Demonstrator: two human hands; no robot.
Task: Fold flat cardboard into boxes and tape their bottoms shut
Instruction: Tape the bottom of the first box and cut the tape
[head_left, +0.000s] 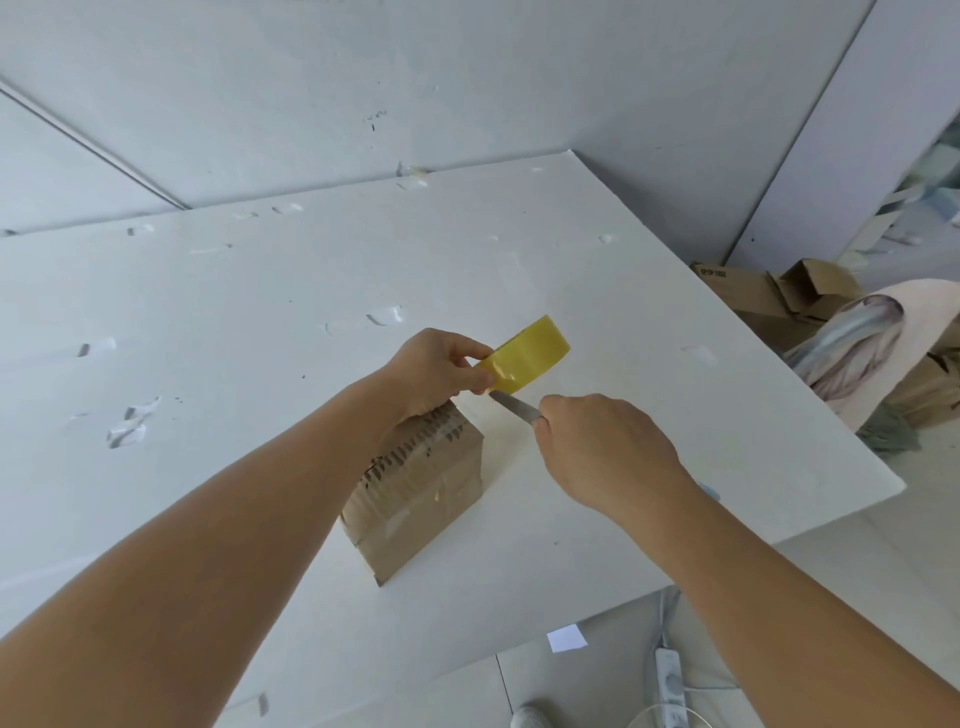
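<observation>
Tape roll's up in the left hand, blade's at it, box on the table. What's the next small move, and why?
Probably draw the blade in the right hand across the tape just below the roll: the left hand holds the roll above the taped box, and the blade tip sits there.

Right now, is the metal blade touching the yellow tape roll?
Touching. In the head view the blade, held in the right hand, has its tip meeting the lower edge of the tape roll, which the left hand holds.

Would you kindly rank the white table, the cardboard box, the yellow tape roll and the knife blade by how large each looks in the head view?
1. white table
2. cardboard box
3. yellow tape roll
4. knife blade, though the right hand hides part of it.
</observation>
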